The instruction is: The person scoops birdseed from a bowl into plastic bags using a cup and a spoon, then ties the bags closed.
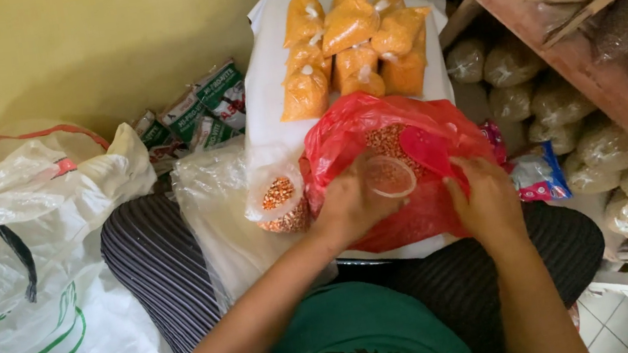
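Hands meet over a red plastic bag (401, 147) that sits on the person's lap, against a white board (267, 84). The left hand (352, 208) is curled around a small clear cup (389, 176), fingers closed on its rim, with the cup's mouth tilted toward the camera just inside the bag's opening. The right hand (490, 200) lies on the bag's right side, fingers pressed together and pinching the red plastic near the edge. Reddish-orange grains (387, 140) show through the bag just above the cup.

Just left of the left hand stands a small clear pouch (277, 198), partly filled with the same grains and open at the top; it touches the red bag. A sheet of clear plastic (215, 208) spreads under and beside it across the striped lap.

Beyond the red bag, on the white board, lies a heap of tied orange packets (349, 47). A large white sack (38, 326) with green print fills the left side. On the right, wooden shelves (559, 40) carry clear bags of grain (572, 129).
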